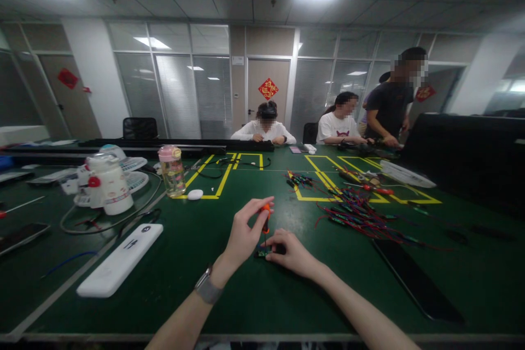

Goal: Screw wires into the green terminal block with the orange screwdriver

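Observation:
My left hand (243, 234) pinches a small screwdriver with an orange and black handle (266, 217), held upright with its tip pointing down. Under the tip lies a small dark electronic part (262, 254) on the green table (197, 273). My right hand (292, 252) rests on the table with its fingers curled onto that part, pressing it in place. A watch sits on my left wrist (208, 287).
A heap of red and black wired parts (353, 210) lies to the right, a dark tablet (416, 279) beyond it. A white power strip (121, 258), fan (107, 183) and pink-capped bottle (173, 170) stand left. Three people (266, 127) are at the far side.

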Demonstrator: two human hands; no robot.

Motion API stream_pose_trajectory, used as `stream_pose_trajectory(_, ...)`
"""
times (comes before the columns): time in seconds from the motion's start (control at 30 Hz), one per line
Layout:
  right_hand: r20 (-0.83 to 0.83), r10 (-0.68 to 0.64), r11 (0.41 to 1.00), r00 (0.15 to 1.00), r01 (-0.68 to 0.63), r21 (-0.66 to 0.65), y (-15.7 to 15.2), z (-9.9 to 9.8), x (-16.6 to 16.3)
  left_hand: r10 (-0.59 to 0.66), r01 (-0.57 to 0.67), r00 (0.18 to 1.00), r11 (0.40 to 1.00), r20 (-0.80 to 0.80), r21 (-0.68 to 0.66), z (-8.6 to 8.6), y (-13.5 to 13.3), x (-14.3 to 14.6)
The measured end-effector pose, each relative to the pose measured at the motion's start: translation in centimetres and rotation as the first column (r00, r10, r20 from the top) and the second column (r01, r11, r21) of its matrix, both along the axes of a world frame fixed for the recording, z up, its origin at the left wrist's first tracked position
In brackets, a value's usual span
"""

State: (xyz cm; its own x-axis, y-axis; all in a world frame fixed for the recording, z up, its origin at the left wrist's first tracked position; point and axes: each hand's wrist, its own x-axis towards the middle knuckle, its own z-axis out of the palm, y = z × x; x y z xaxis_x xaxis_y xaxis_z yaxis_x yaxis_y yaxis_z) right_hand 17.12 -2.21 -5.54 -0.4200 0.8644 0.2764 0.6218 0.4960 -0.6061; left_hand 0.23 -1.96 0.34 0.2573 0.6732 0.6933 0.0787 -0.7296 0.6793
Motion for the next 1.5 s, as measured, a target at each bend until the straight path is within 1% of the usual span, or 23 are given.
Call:
stream_pose_trajectory(0.1,0.013,0.016,1.0,1.0,-0.016,0.001,-0.1,0.17,0.0,0.099,-0.099,0.995,0.993,0.005,0.064,0.08,0.03,0.05)
stream_pose_trajectory(0.17,0.018,0.018,1.0,1.0,-0.019,0.004,-0.1,0.14,0.02,0.14,-0.141,0.99,0.986,0.015,0.089,0.09,-0.01,0.04)
stream_pose_trajectory(0.23,0.019,0.023,1.0,1.0,-0.023,0.008,-0.05,-0.01,0.05,0.127,-0.128,0.992,0.989,0.013,0.078,0.07,-0.09,0.0)
stream_pose_trajectory(0.37,0.034,0.014,1.0,0.999,-0.014,0.019,0.02,-0.26,0.06,0.007,-0.007,1.0,1.0,0.007,0.021,0.02,-0.18,-0.08)
stream_pose_trajectory(0.43,0.045,0.007,1.0,0.999,-0.007,0.02,0.01,-0.27,0.03,-0.028,0.028,1.0,1.0,0.01,0.007,0.02,-0.14,-0.09)
stream_pose_trajectory(0.5,0.059,0.006,1.0,0.998,-0.007,0.019,0.0,-0.25,0.0,-0.017,0.016,1.0,1.0,0.006,0.012,0.03,-0.05,-0.07)
stream_pose_trajectory(0.67,0.069,0.019,1.0,0.997,-0.02,0.019,0.07,-0.32,0.06,0.097,-0.097,0.995,0.993,0.005,0.068,0.0,0.15,-0.04)
stream_pose_trajectory(0.73,0.061,0.034,0.999,0.998,-0.035,0.018,0.08,-0.34,0.1,0.124,-0.124,0.992,0.99,0.011,0.072,-0.01,0.14,-0.08)
stream_pose_trajectory(0.8,0.056,0.037,0.999,0.998,-0.038,0.022,0.06,-0.3,0.11,0.104,-0.104,0.995,0.993,0.011,0.053,0.01,0.05,-0.15)
stream_pose_trajectory(0.93,0.061,0.016,0.999,0.998,-0.017,0.027,-0.04,-0.13,0.02,-0.015,0.015,1.0,1.0,0.011,0.0,0.01,-0.13,-0.23)
stream_pose_trajectory(1.0,0.068,0.018,0.999,0.998,-0.02,0.026,-0.07,-0.06,-0.02,-0.034,0.034,0.999,0.999,0.019,-0.015,-0.03,-0.13,-0.21)
stream_pose_trajectory(1.1,0.068,0.028,0.999,0.997,-0.03,0.032,-0.06,-0.03,-0.03,0.01,-0.01,1.0,1.0,0.028,-0.017,-0.07,-0.02,-0.15)
stream_pose_trajectory(1.33,0.084,0.006,0.999,0.996,-0.01,0.043,-0.02,-0.16,0.03,0.155,-0.156,0.988,0.986,0.016,0.059,-0.04,0.17,-0.17)
stream_pose_trajectory(1.4,0.093,0.0,0.999,0.996,-0.004,0.034,-0.05,-0.15,0.03,0.159,-0.159,0.987,0.986,0.017,0.05,-0.08,0.16,-0.21)
stream_pose_trajectory(1.5,0.091,-0.002,0.999,0.996,-0.001,0.032,-0.11,-0.08,-0.03,0.079,-0.079,0.997,0.997,0.0,0.018,-0.19,0.2,-0.25)
